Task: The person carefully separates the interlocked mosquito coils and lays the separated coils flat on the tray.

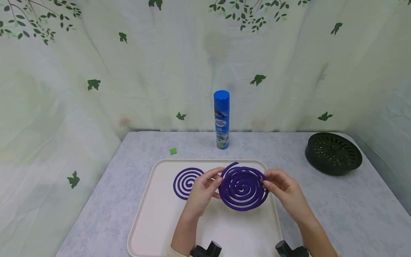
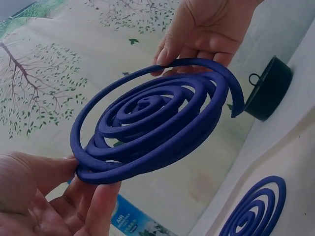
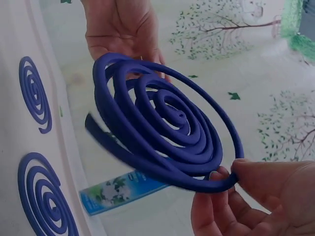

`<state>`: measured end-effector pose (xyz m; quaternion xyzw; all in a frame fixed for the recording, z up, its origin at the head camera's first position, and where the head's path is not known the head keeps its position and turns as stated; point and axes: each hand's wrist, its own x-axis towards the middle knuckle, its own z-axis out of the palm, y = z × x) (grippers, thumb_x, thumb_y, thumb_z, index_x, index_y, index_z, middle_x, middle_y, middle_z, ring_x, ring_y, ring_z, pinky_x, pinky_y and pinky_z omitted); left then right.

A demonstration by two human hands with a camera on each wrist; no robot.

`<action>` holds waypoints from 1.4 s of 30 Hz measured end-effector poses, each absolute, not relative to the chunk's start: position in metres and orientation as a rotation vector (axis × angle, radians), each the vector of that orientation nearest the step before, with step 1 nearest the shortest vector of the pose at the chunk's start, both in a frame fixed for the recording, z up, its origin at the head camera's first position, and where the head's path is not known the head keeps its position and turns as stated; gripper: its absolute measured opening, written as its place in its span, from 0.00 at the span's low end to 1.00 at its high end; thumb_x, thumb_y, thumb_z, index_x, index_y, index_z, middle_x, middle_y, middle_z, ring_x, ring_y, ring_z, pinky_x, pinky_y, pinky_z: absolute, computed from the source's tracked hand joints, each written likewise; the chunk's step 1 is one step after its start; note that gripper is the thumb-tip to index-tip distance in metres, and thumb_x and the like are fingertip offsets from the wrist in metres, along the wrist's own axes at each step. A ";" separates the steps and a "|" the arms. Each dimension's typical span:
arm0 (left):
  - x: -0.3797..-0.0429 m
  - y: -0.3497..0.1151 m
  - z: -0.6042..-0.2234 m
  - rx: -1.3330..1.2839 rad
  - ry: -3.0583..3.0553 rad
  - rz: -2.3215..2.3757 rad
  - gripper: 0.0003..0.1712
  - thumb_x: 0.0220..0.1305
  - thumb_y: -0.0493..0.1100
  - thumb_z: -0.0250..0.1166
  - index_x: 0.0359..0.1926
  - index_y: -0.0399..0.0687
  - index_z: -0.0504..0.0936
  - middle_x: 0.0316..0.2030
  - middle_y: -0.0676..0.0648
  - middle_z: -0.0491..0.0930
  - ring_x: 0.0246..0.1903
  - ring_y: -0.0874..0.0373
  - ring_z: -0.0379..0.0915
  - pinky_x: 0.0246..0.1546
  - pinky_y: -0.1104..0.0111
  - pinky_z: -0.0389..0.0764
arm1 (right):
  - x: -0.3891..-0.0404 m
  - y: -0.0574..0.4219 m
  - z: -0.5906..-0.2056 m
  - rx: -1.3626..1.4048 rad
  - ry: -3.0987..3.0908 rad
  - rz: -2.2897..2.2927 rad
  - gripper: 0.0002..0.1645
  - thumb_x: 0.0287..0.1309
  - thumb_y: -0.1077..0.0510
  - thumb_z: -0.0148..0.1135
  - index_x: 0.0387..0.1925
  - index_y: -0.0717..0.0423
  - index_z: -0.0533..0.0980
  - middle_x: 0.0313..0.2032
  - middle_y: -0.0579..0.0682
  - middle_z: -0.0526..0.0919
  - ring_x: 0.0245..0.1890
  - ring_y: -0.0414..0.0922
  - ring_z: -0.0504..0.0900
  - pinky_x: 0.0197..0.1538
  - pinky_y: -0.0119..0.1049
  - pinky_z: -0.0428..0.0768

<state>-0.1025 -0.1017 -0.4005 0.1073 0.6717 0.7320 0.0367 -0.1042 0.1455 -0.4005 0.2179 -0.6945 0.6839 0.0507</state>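
A dark purple-blue mosquito coil is held up over the tray by both hands. Its rings look doubled, like two coils nested together, and one loose end sticks out. My left hand pinches its left edge between thumb and fingers. At the opposite edge, my right hand pinches the outer ring with thumb and fingers. Another flat coil lies on the white tray, partly behind the left hand. In the right wrist view two coils show on the tray, an upper coil and a lower coil.
Behind the tray stands a blue air freshener can. A small green square lies near the tray's back edge. At the back right is a round black container with a slotted lid. A leaf-print curtain hangs behind the table.
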 end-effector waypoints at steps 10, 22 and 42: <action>-0.104 -0.102 -0.403 0.304 2.076 2.254 0.17 0.65 0.39 0.53 0.53 0.39 0.74 0.37 0.43 0.76 0.29 0.60 0.73 0.28 0.72 0.76 | -0.102 0.143 -0.401 0.562 -2.335 2.111 0.13 0.60 0.64 0.53 0.44 0.69 0.70 0.31 0.57 0.77 0.26 0.46 0.79 0.25 0.39 0.79; -0.103 -0.096 -0.401 0.255 1.932 2.447 0.17 0.61 0.36 0.57 0.51 0.34 0.72 0.43 0.38 0.71 0.34 0.55 0.75 0.31 0.58 0.79 | -0.103 0.137 -0.402 0.449 -2.099 2.305 0.12 0.61 0.65 0.51 0.44 0.71 0.66 0.34 0.56 0.75 0.29 0.45 0.79 0.28 0.43 0.80; -0.103 -0.094 -0.403 0.080 2.113 2.431 0.13 0.59 0.36 0.60 0.46 0.37 0.77 0.30 0.44 0.70 0.25 0.60 0.70 0.21 0.66 0.79 | -0.101 0.132 -0.407 0.591 -2.183 2.105 0.19 0.54 0.71 0.57 0.49 0.69 0.69 0.35 0.51 0.76 0.34 0.40 0.76 0.34 0.32 0.79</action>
